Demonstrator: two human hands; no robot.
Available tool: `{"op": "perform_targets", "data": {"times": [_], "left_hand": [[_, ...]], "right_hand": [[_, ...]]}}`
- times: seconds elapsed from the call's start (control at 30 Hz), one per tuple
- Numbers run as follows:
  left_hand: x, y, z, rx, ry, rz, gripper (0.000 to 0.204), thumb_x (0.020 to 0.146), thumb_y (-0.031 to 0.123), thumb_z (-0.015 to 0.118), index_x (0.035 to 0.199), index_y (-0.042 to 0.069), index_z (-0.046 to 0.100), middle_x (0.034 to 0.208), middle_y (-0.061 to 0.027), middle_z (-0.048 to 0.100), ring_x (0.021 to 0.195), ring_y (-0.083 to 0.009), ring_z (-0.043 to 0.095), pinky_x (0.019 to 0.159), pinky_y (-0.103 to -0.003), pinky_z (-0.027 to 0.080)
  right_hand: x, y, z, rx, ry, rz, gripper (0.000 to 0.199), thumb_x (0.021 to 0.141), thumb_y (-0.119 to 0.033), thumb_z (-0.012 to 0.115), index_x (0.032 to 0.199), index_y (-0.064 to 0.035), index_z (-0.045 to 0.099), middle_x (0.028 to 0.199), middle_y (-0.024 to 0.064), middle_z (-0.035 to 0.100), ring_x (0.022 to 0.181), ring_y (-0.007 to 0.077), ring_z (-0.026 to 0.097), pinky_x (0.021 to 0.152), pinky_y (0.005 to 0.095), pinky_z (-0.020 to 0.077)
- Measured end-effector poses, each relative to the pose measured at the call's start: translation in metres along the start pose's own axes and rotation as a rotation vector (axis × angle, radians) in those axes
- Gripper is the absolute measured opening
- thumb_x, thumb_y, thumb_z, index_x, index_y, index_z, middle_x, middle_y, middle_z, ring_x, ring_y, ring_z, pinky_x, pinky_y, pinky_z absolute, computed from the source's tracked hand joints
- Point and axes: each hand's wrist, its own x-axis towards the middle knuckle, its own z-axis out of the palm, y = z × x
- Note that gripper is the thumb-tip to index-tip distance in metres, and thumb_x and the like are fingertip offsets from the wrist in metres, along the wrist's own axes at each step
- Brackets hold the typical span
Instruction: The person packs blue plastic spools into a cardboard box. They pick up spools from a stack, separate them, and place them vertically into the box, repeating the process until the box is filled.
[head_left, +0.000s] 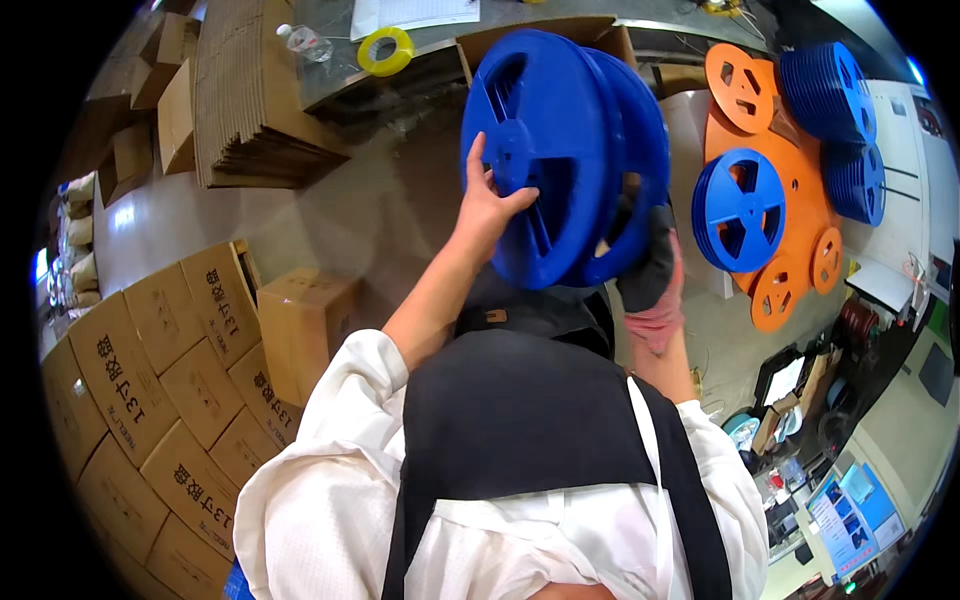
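Note:
Two or more large blue plastic reels [585,150] are held up on edge in front of my chest, their flanges side by side with a gap between. My bare left hand [484,208] grips the left reel's face at its hub, thumb and fingers bent at the cutouts. My right hand [652,285], in a dark and pink glove, clasps the right reel's lower right rim; its fingertips are partly hidden behind the flange. Behind the reels, an open cardboard box [605,38] shows only its upper edges.
At right, an orange rack [797,180] carries stacked blue reels [740,210] and orange reels [740,88]. A tape roll [386,51] and plastic bottle [305,43] lie on the bench [345,75]. Flattened cartons [250,100], a sealed box [308,335] and stacked boxes [165,400] stand left.

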Motion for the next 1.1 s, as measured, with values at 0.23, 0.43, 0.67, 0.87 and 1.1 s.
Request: {"op": "perform_targets", "data": {"times": [0.23, 0.43, 0.67, 0.87, 1.1], "left_hand": [[-0.03, 0.025, -0.072, -1.094, -0.741, -0.017, 0.069, 0.09, 0.036, 0.059, 0.145, 0.005, 0.029, 0.145, -0.0297, 0.029, 0.106, -0.0267, 0.058, 0.094, -0.038, 0.051], [-0.042, 0.032, -0.086, -1.227, -0.673, 0.079, 0.07, 0.09, 0.038, 0.06, 0.146, 0.01, 0.029, 0.147, -0.0297, 0.024, 0.102, -0.0246, 0.057, 0.101, -0.038, 0.045], [-0.046, 0.037, -0.091, -1.322, -0.665, 0.109, 0.074, 0.088, 0.038, 0.063, 0.147, 0.011, 0.027, 0.147, -0.0296, 0.025, 0.104, -0.0242, 0.057, 0.101, -0.035, 0.045], [-0.048, 0.029, -0.104, -1.212, -0.645, 0.179, 0.077, 0.087, 0.037, 0.065, 0.147, 0.01, 0.026, 0.147, -0.0298, 0.026, 0.102, -0.0237, 0.057, 0.101, -0.037, 0.045], [-0.059, 0.032, -0.126, -1.102, -0.633, 0.306, 0.077, 0.087, 0.032, 0.065, 0.148, 0.011, 0.023, 0.151, -0.0268, 0.016, 0.109, -0.0254, 0.052, 0.103, -0.042, 0.043]], "right_hand": [[0.02, -0.048, -0.067, 0.08, -0.103, -0.195, 0.046, 0.096, -0.034, 0.052, 0.124, 0.0034, 0.051, 0.104, 0.0144, 0.063, 0.091, 0.0248, 0.06, 0.086, 0.041, 0.05], [0.02, -0.065, -0.105, 0.119, -0.045, -0.165, 0.05, 0.093, -0.039, 0.056, 0.123, 0.0003, 0.053, 0.104, 0.0092, 0.063, 0.091, 0.022, 0.064, 0.088, 0.0402, 0.0536], [0.018, -0.061, -0.113, 0.214, -0.116, -0.098, 0.043, 0.095, -0.031, 0.054, 0.125, -0.0006, 0.051, 0.109, 0.0091, 0.063, 0.095, 0.0217, 0.064, 0.088, 0.0405, 0.054], [0.021, -0.065, -0.122, 0.252, -0.255, -0.033, 0.049, 0.091, -0.031, 0.058, 0.127, 0.0017, 0.046, 0.106, 0.0091, 0.061, 0.093, 0.0208, 0.062, 0.08, 0.0392, 0.0559], [0.017, -0.054, -0.072, 0.125, -0.038, -0.182, 0.044, 0.094, -0.032, 0.056, 0.121, 0.0023, 0.052, 0.094, 0.0072, 0.062, 0.08, 0.0165, 0.059, 0.075, 0.0315, 0.0499]]}}
